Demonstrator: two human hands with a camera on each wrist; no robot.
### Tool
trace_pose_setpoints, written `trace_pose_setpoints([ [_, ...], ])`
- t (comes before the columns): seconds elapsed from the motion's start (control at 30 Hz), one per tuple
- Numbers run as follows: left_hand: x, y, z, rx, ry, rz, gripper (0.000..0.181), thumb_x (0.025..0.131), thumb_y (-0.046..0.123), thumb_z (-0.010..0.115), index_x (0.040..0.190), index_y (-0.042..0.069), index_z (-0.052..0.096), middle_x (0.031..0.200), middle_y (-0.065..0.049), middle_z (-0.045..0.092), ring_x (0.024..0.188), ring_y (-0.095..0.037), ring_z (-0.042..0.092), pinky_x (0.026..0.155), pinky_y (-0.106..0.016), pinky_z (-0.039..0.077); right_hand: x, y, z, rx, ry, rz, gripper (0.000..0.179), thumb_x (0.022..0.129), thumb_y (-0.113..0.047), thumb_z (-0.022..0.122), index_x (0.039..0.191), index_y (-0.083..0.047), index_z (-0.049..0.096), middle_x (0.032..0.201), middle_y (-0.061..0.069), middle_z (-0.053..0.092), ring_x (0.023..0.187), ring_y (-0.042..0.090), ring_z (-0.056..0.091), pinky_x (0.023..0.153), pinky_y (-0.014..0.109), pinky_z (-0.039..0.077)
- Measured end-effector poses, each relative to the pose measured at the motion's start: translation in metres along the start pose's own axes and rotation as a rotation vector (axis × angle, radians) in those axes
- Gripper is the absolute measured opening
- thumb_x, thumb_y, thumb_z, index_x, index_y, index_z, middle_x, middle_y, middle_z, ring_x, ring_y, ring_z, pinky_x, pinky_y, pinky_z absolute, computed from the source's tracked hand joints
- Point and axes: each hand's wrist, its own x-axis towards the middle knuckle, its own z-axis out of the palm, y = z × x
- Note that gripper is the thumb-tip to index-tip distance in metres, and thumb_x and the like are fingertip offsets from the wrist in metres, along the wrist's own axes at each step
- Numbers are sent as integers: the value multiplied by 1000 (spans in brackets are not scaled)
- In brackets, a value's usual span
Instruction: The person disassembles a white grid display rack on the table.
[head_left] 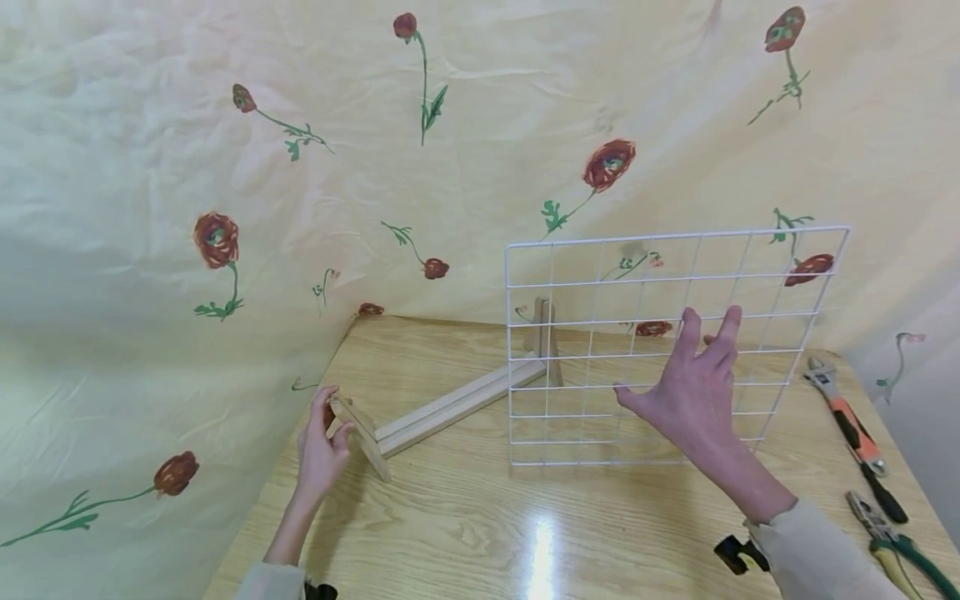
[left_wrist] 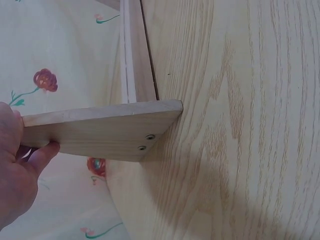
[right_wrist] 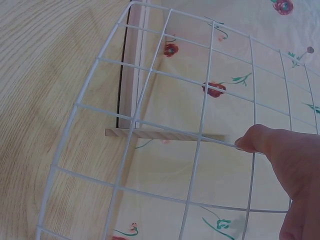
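A wooden stand has a long grooved bar [head_left: 461,404] with an upright board at each end. My left hand [head_left: 322,446] pinches the top of the near end board [head_left: 367,437] between thumb and fingers. Two screw heads [left_wrist: 146,142] show low on that board's outer face in the left wrist view. A white wire grid [head_left: 600,322] stands upright on the right, in front of the far end board [head_left: 545,333]. My right hand [head_left: 693,392] holds the grid with fingers spread across the mesh, the thumb [right_wrist: 252,138] against a wire.
An adjustable wrench [head_left: 843,412] with an orange and black handle lies at the table's right side. Nearby are a black handle [head_left: 883,493] and pliers [head_left: 885,533] with green and yellowish grips. Flower-patterned cloth [head_left: 480,167] hangs behind the wooden table [head_left: 450,525].
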Motion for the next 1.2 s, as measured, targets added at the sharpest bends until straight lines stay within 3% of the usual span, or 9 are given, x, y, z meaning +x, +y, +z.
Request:
trace_pose_setpoints([
  [0.1, -1, 1, -1, 3, 1, -14, 62, 80, -15, 72, 135, -9, 44, 112, -27, 66, 110, -50, 60, 93, -19, 48, 0, 0, 0, -1, 0, 0, 133, 48, -30, 99, 146, -1, 13, 156, 33, -16, 105, 61, 36, 59, 65, 47],
  [0.3, -3, 2, -2, -39, 0, -25, 60, 81, -17, 70, 135, -12, 43, 112, -30, 65, 110, -54, 57, 85, -11, 47, 1, 0, 2, 1, -1, 2, 134, 48, -29, 99, 147, -2, 13, 156, 33, -16, 104, 61, 36, 60, 66, 46],
  [0.53, -5, 4, -3, -8, 22, -22, 63, 78, -18, 72, 134, -10, 44, 110, -29, 65, 107, -52, 60, 83, -2, 44, -1, 0, 3, -8, -6, 4, 135, 48, -30, 99, 147, -1, 13, 156, 34, -15, 100, 61, 38, 57, 63, 47],
  [0.63, -5, 4, -3, -5, 28, -7, 63, 78, -18, 72, 134, -9, 44, 110, -28, 66, 107, -51, 61, 82, -10, 50, -1, 0, 4, -7, -8, 7, 134, 47, -31, 99, 147, 0, 13, 156, 34, -15, 100, 61, 38, 57, 64, 47],
  [0.73, -6, 4, -3, -3, 28, -12, 63, 78, -17, 72, 134, -8, 45, 111, -28, 66, 107, -50, 61, 80, -27, 58, 0, 0, 4, -4, -14, 13, 135, 47, -32, 98, 147, -1, 13, 156, 33, -16, 102, 61, 37, 58, 65, 47],
  [0.8, -6, 5, -3, -8, 26, -27, 63, 79, -16, 73, 135, -8, 45, 112, -29, 65, 109, -50, 60, 77, -42, 58, 0, 0, 4, -2, -19, 16, 135, 47, -32, 99, 147, -1, 12, 157, 33, -17, 103, 61, 37, 59, 65, 47],
  [0.9, -8, 8, -3, -21, 23, -47, 63, 80, -16, 72, 136, -7, 44, 114, -30, 64, 110, -51, 59, 76, -54, 55, 0, 0, 4, -1, -21, 16, 135, 48, -32, 99, 147, -1, 12, 157, 32, -17, 103, 62, 37, 58, 64, 47],
  [1.03, -9, 10, -4, -40, 23, -72, 63, 81, -16, 72, 136, -6, 44, 114, -32, 64, 110, -51, 59, 76, -55, 55, -1, 0, 3, -2, -24, 18, 135, 47, -31, 99, 147, -1, 12, 157, 33, -17, 103, 62, 37, 57, 63, 47],
  [1.2, -10, 10, -4, -51, 18, -113, 63, 80, -17, 72, 136, -4, 45, 113, -31, 64, 110, -48, 60, 77, -47, 59, -1, -1, 4, -3, -25, 15, 136, 47, -30, 99, 147, -1, 12, 156, 33, -17, 101, 62, 37, 56, 61, 46],
])
